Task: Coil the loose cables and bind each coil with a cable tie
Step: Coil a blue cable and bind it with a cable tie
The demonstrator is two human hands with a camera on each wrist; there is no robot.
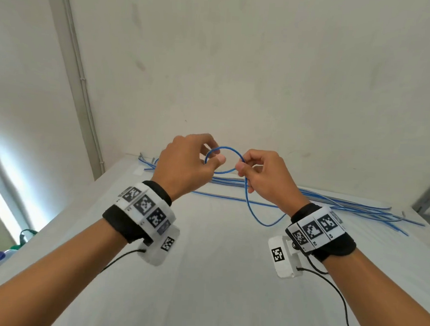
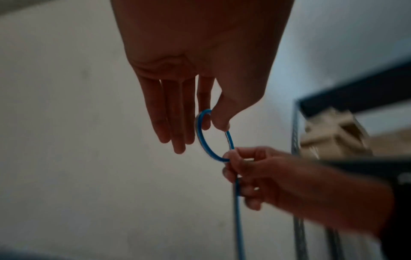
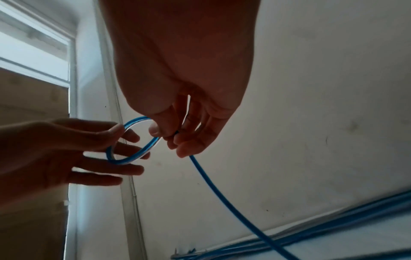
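A blue cable (image 1: pixel 226 148) is bent into one small loop held in the air between both hands, above a white table (image 1: pixel 203 274). My left hand (image 1: pixel 209 157) pinches the loop's left side between thumb and index finger, its other fingers straight. My right hand (image 1: pixel 243 168) pinches the loop's crossing point, and the cable's tail (image 1: pixel 250 209) hangs down from it and sags toward the table. The same loop (image 2: pixel 204 140) shows in the left wrist view, and in the right wrist view the loop (image 3: pixel 133 140) sits between both hands with the tail (image 3: pixel 222 190) running down right.
Several loose blue cables (image 1: pixel 343 204) lie in a long bundle across the back of the table by the wall. A metal shelf frame (image 2: pixel 298 158) stands on the right. Bottles (image 1: pixel 2 255) stand low at the left, beside the table.
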